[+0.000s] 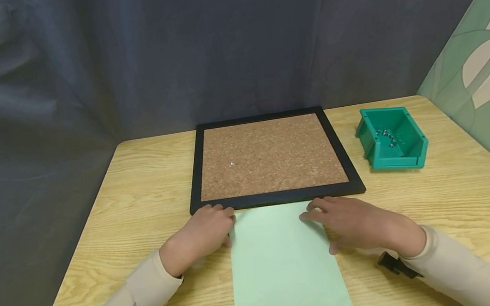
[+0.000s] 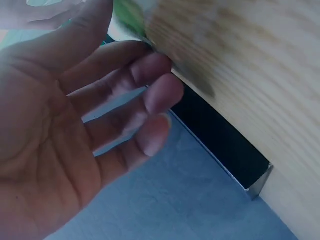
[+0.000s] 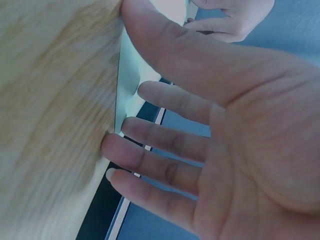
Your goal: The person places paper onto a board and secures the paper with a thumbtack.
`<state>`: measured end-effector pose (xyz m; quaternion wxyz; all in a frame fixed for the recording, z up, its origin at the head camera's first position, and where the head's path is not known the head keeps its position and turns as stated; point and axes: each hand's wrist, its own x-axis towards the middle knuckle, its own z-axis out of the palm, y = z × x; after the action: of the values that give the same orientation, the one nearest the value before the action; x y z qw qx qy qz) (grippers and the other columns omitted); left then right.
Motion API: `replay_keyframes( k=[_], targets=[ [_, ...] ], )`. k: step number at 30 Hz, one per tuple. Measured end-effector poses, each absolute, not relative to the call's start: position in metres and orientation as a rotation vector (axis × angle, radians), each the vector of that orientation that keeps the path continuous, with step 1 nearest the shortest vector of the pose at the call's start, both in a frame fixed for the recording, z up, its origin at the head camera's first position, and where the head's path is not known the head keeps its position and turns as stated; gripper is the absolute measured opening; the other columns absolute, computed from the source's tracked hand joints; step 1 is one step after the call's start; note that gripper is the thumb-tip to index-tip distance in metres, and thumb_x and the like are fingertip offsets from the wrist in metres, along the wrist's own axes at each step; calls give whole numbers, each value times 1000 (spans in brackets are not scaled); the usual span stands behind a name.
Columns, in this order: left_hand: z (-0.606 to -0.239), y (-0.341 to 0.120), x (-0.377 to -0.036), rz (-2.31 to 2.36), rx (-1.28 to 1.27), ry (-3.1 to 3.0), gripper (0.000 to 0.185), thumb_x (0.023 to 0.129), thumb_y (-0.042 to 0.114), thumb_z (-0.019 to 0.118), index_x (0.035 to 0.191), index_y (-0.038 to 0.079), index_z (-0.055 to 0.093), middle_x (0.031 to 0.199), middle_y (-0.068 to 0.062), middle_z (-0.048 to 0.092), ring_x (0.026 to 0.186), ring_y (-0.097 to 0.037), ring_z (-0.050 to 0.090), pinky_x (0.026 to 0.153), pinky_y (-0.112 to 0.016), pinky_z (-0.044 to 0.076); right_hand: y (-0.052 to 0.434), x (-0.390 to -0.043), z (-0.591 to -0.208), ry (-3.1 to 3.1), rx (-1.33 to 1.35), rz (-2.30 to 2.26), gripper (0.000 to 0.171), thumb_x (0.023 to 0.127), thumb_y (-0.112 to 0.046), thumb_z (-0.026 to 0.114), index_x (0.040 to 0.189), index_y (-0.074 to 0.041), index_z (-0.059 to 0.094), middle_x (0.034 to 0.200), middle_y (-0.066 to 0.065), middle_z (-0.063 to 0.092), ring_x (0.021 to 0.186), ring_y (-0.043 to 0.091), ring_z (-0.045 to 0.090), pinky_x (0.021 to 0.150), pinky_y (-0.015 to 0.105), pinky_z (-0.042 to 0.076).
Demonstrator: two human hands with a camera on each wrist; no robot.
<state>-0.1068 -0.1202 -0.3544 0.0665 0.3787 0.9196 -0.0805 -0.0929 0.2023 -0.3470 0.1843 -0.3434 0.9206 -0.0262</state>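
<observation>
A sheet of light green paper [image 1: 284, 265] lies flat on the wooden table in front of a framed cork board [image 1: 271, 155]. Its top edge is right at the board's black frame. My left hand [image 1: 205, 230] is at the paper's upper left corner, fingertips by the frame; the left wrist view shows its fingers [image 2: 155, 95] loosely bent. At the upper right corner, my right hand [image 1: 354, 221] touches the sheet with spread fingers. Its thumb rests beside the right edge, and the fingers [image 3: 165, 140] reach toward the black frame in the right wrist view.
A green plastic bin [image 1: 395, 136] with several small metallic pieces stands at the back right. Small shiny bits [image 1: 231, 164] sit on the cork. A dark curtain [image 1: 228, 48] hangs behind the wooden table [image 1: 144, 189], and a leaf-patterned wall [image 1: 480, 67] stands at the right.
</observation>
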Motion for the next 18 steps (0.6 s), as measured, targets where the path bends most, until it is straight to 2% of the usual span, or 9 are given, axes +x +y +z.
replay_keyframes(
  k=[4, 8, 13, 18],
  targets=[
    [-355, -119, -108, -255, 1201, 2775, 33, 78, 37, 82, 103, 15, 77, 91, 3, 67, 79, -17, 61, 64, -28, 47, 202, -93, -348, 2604, -982, -67, 81, 72, -32, 88, 143, -21, 51, 140, 5, 52, 126, 29, 54, 102, 49, 49],
    [-354, -118, -109, -106, 1136, 2757, 34, 79, 30, 84, 109, 18, 76, 89, 4, 63, 74, -12, 57, 62, -25, 46, 202, -93, -348, 2615, -996, -67, 81, 72, -33, 88, 143, -21, 51, 139, 4, 51, 122, 27, 55, 99, 47, 51],
    [-351, -117, -110, 368, 872, 2622, 41, 86, 8, 78, 122, 16, 61, 91, 4, 60, 72, -10, 52, 63, -25, 46, 203, -93, -349, 2621, -996, -71, 81, 72, -34, 88, 143, -21, 50, 140, 4, 50, 122, 27, 55, 99, 48, 50],
    [-350, -117, -114, 660, 659, 2544, 61, 88, 5, 74, 138, 19, 42, 111, -2, 65, 81, -11, 58, 72, -30, 49, 203, -93, -350, 2628, -1003, -77, 83, 71, -34, 88, 144, -22, 49, 140, 4, 50, 120, 25, 56, 96, 46, 52]
  ],
)
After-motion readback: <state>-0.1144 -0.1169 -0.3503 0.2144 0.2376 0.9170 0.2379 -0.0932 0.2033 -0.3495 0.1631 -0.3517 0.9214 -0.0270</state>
